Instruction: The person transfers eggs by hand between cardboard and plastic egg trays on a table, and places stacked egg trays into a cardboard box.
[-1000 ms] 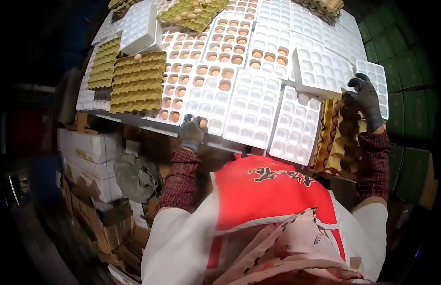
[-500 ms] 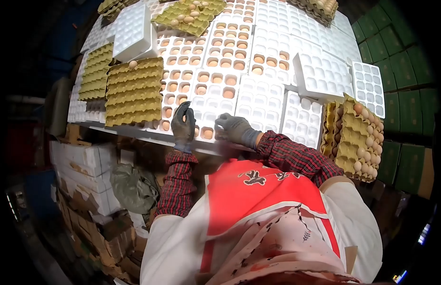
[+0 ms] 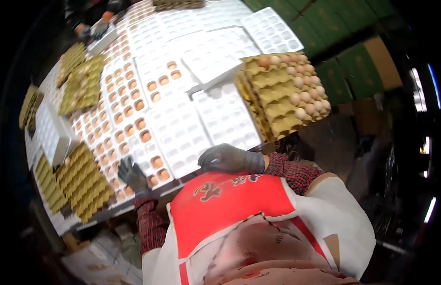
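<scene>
My left hand (image 3: 132, 175), in a dark grey glove, has its fingers spread and empty over the near edge of a partly filled white tray (image 3: 143, 154). Brown eggs (image 3: 157, 162) sit in that tray's near corner cells. To the right, my right hand (image 3: 224, 159), also gloved, is above the near edge of an empty white tray (image 3: 225, 116). Its fingers are bent and pressed together, and anything inside them is hidden. Beyond that tray's right side stands a yellow pulp tray (image 3: 273, 92) with several eggs on it, tilted against other pulp trays.
At the top left, another person's gloved hands (image 3: 100, 31) are at a white tray (image 3: 102, 42). Yellow pulp trays (image 3: 85, 183) and stacked white trays (image 3: 52, 133) stand at the left. Green boxes (image 3: 325, 28) are piled beyond the table's right side.
The view has turned, swinging the table leftward. My left hand's fingers have spread. My right hand has moved away from my left hand, to the right. More eggs show in the tray's near corner.
</scene>
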### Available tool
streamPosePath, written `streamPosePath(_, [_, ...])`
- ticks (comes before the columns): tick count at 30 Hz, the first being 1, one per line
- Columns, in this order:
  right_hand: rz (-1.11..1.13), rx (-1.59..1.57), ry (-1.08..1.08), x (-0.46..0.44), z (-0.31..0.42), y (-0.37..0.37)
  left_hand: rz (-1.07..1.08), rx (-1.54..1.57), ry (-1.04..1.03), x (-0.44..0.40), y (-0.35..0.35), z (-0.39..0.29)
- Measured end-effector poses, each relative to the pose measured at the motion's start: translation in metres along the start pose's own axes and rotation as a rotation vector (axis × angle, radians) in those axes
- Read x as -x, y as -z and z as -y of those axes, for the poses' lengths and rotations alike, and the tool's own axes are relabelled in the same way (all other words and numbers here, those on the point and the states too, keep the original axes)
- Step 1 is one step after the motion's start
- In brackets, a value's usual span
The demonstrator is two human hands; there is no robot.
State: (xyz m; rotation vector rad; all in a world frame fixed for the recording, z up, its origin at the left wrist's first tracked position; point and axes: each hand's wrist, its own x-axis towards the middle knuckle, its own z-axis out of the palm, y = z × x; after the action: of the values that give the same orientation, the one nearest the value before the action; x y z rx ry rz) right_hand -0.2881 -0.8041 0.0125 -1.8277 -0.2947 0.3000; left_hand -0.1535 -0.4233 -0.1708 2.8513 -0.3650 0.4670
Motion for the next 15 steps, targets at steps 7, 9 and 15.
streamPosePath(7, [-0.651, 0.499, -0.090, 0.173, 0.063, 0.162, 0.360, 1.065, 0.022, -0.073, 0.094, -0.242])
streamPosePath(9, [-0.611, 0.808, -0.273, 0.208, 0.048, 0.205, 0.594, 1.186, -0.255, -0.080, 0.142, -0.352])
streamPosePath(15, [-0.322, 1.132, -0.200, 0.225, -0.003, 0.252, 0.440, 0.540, -0.960, -0.057, 0.130, -0.534])
